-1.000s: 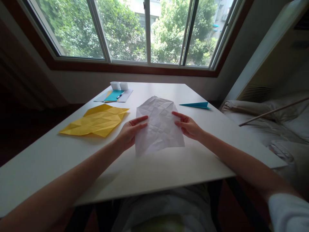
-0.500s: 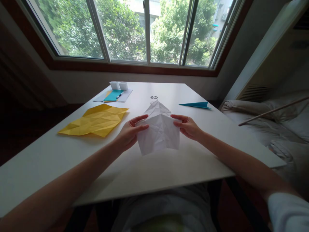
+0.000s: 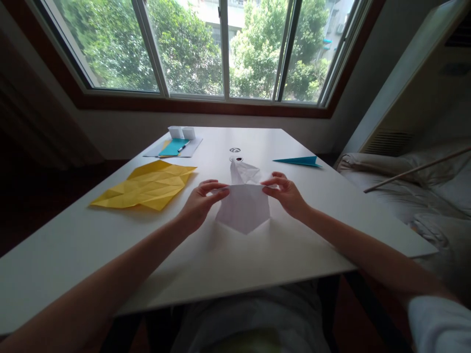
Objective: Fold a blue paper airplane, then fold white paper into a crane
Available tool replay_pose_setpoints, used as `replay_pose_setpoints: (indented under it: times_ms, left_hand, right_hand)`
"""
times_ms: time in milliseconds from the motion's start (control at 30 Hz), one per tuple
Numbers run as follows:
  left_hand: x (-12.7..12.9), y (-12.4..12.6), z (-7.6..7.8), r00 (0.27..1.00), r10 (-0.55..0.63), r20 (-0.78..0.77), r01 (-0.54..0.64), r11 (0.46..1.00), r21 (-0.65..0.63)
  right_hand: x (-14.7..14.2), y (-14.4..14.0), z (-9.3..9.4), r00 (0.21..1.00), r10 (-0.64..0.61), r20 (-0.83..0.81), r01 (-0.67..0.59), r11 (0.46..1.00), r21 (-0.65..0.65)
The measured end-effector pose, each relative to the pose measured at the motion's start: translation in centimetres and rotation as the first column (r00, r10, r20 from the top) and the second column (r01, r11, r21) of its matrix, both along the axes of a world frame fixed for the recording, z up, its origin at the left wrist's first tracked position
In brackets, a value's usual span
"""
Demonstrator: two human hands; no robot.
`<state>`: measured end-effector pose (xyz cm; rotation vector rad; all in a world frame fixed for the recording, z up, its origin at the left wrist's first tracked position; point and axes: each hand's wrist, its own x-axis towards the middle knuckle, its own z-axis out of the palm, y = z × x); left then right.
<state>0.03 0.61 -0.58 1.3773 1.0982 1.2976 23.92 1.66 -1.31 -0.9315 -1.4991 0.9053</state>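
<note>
A creased white paper (image 3: 243, 206) is held just above the white table (image 3: 257, 264), folded so that a point hangs toward me and a smaller peak rises behind. My left hand (image 3: 200, 203) pinches its left edge between thumb and fingers. My right hand (image 3: 287, 193) pinches its right edge the same way. Both hands are level with each other near the table's middle.
A creased yellow paper (image 3: 147, 185) lies at the left. A teal paper plane (image 3: 300, 160) lies at the far right. At the back left are a grey sheet with teal paper and a pen (image 3: 174, 146) and two small white boxes (image 3: 181, 131). A bed (image 3: 415, 191) adjoins on the right.
The white paper, a wide open sheet a second ago, has collapsed along its creases into a narrower pointed shape. Both hands moved closer together and slightly away from me.
</note>
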Motion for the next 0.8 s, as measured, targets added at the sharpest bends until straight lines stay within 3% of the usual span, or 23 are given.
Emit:
replay_pose_setpoints:
  times_ms: [100,200,300,367,500,700,800]
  left_hand:
    - [-0.4,-0.1,0.4,0.938,0.155,-0.311,-0.053,0.948,0.313]
    - [-0.4,-0.8,1.2,0.885,0.11,-0.453,0.104,0.901,0.421]
    - [0.0,-1.7,2.1,0.887,-0.068,-0.457,0.229,0.924,0.306]
    - [0.3,-2.2,2.5,0.915,-0.149,-0.374,0.25,0.939,0.237]
    - [0.7,-2.6,2.4,0.937,-0.302,-0.177,0.32,0.944,0.082]
    - [1.1,-2.8,2.4,0.926,-0.372,-0.064,0.376,0.924,0.071]
    - [1.7,-3.2,2.8,0.917,-0.397,0.044,0.398,0.917,-0.009]
  right_hand:
    - [0.3,-0.2,0.5,0.973,-0.17,0.158,0.129,0.962,0.241]
    - [0.5,-0.6,1.0,0.948,-0.177,0.265,0.064,0.921,0.385]
    - [0.4,-1.4,1.4,0.92,-0.142,0.366,-0.02,0.915,0.404]
    - [0.1,-1.9,1.6,0.918,-0.082,0.389,-0.071,0.929,0.363]
    - [-0.5,-2.7,1.7,0.935,0.183,0.303,-0.246,0.952,0.183]
    - [-1.0,-3.5,1.4,0.93,0.324,0.175,-0.334,0.942,0.035]
    - [-1.2,-3.8,1.6,0.93,0.364,0.044,-0.361,0.931,-0.054]
